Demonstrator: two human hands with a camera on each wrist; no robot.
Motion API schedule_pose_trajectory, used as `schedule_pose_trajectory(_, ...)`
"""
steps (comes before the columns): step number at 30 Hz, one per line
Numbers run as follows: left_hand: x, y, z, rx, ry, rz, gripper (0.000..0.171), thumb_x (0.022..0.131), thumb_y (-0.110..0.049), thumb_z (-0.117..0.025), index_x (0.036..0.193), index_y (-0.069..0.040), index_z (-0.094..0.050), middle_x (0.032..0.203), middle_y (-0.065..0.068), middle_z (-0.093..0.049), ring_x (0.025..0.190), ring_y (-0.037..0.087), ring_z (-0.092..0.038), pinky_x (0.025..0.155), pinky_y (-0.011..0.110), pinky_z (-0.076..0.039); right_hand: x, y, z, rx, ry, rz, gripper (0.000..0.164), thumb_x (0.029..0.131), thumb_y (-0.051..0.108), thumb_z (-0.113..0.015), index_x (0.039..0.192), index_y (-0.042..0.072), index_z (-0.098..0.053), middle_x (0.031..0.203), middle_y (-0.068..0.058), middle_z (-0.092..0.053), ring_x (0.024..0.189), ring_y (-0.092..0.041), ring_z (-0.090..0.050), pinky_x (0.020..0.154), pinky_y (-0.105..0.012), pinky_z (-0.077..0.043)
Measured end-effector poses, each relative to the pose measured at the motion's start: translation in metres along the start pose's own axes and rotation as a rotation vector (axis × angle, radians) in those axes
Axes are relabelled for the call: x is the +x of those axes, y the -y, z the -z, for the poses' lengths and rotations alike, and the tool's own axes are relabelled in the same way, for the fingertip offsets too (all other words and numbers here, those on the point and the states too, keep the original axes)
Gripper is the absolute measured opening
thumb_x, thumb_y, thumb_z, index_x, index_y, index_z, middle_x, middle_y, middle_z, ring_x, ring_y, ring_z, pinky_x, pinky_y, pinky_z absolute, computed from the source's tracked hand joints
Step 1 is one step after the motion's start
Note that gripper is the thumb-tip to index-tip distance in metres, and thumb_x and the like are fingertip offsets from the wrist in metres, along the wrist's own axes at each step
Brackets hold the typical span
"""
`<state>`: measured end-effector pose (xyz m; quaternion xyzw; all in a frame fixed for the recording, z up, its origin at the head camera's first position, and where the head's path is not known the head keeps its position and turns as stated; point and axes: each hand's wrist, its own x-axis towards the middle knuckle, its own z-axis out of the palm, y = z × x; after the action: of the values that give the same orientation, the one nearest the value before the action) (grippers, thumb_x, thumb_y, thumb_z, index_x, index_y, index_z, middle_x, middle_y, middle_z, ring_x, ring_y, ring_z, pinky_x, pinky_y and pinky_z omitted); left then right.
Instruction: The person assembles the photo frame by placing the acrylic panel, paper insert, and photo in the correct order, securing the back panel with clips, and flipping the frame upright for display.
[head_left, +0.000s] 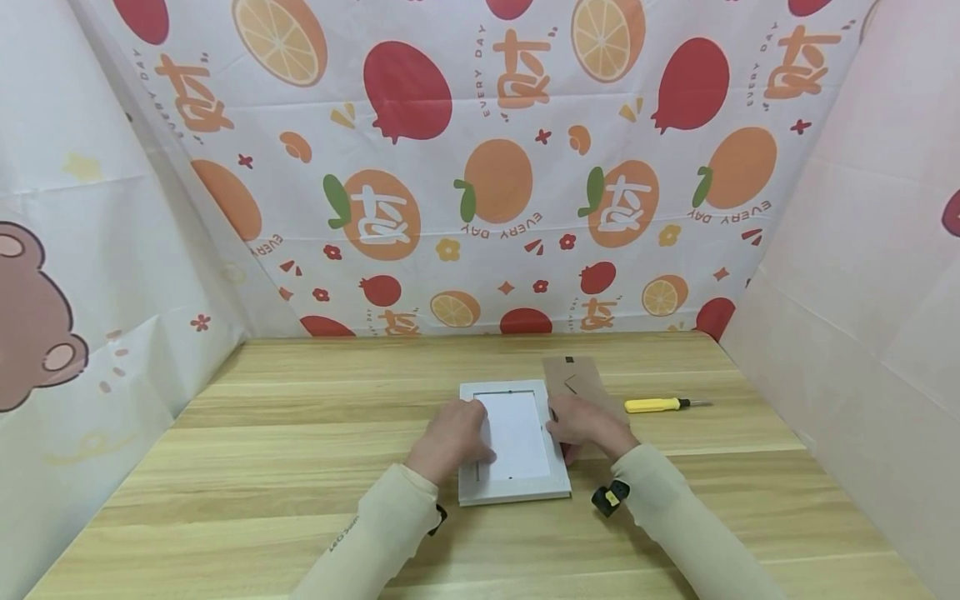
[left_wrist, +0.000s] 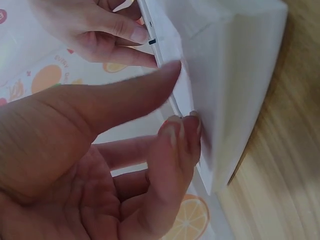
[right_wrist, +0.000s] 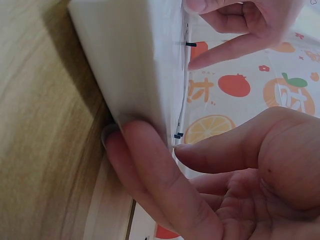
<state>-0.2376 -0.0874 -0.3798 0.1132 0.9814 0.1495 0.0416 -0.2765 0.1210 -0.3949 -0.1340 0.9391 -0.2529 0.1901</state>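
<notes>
A white picture frame [head_left: 513,491] lies on the wooden table with its back up, small dark tabs along its inner edge and a white sheet [head_left: 517,437] inside. My left hand [head_left: 453,437] is over its left side; in the left wrist view the thumb stretches toward the sheet and the bent fingertips touch the frame. On the right side, my right hand [head_left: 583,422] grips the frame's edge. The right wrist view shows its fingers [right_wrist: 155,170] against the outer side wall and its thumb at the upper edge, close to a dark tab [right_wrist: 178,135].
A brown backing board [head_left: 576,377] with a small black piece at its top lies behind my right hand, beside the frame. Farther right is a screwdriver [head_left: 660,405] with a yellow handle. Printed cloth [head_left: 495,275] hangs along the table's back and sides.
</notes>
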Motion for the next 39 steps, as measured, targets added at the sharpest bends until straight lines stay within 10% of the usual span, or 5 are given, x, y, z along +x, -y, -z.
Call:
schedule_pose_trajectory(26, 0.006, 0.025, 0.013, -0.066, -0.054, 0.017, 0.039, 0.071, -0.011, -0.092, 0.096, 0.001, -0.064, 0.083, 0.01, -0.064, 0.074, 0.022, -0.055, 0.072, 0.038, -0.052, 0.0, 0.0, 0.0, -0.009, 0.001, -0.012, 0.012, 0.104, 0.009, -0.056, 0.112, 0.0, -0.059, 0.085, -0.011, -0.064, 0.065, -0.019, -0.069, 0.061, -0.032, -0.06)
schedule_pose_trajectory(39, 0.013, 0.043, 0.015, -0.177, 0.054, 0.055, 0.044, 0.074, -0.011, -0.091, 0.105, 0.001, -0.063, 0.093, 0.01, -0.066, 0.084, 0.023, -0.06, 0.084, 0.044, -0.055, 0.002, -0.001, 0.0, -0.013, 0.001, -0.011, 0.011, 0.104, 0.009, -0.056, 0.11, 0.0, -0.059, 0.086, -0.011, -0.063, 0.065, -0.019, -0.069, 0.058, -0.03, -0.059)
